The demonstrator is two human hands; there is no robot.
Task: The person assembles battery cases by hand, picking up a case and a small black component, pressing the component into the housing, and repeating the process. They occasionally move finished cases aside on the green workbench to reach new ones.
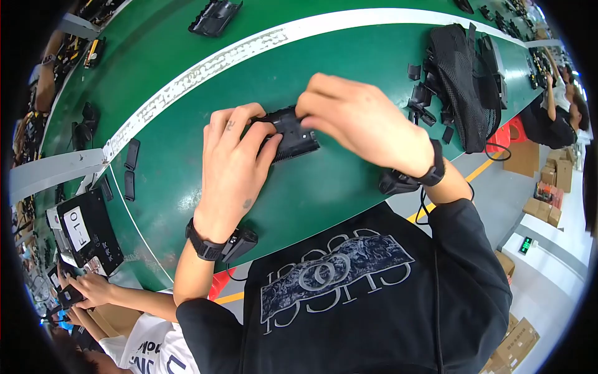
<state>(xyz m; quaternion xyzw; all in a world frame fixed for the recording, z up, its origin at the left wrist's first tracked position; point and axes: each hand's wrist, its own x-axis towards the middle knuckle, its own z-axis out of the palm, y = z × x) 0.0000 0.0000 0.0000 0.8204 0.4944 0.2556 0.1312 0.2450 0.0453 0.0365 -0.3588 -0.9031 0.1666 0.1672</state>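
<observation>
A black moulded plastic housing [291, 134] with ribbed edges lies on the green work surface in front of me, tilted slightly. My left hand [233, 146] grips its left end, thumb and fingers closed around it. Over its right upper edge is my right hand [361, 118], fingertips pinched together against the part. What sits between those fingertips is hidden, and the hand is a little blurred. Dark wristbands with a small black device circle both wrists.
At right, a black mesh bag [464, 81] lies beside several small black plastic pieces [422, 96]. Two dark strips [131, 168] rest to the left, near a black box [90, 230]. A white raised rail [218, 59] curves across the far side. A co-worker's hand [93, 288] works at lower left.
</observation>
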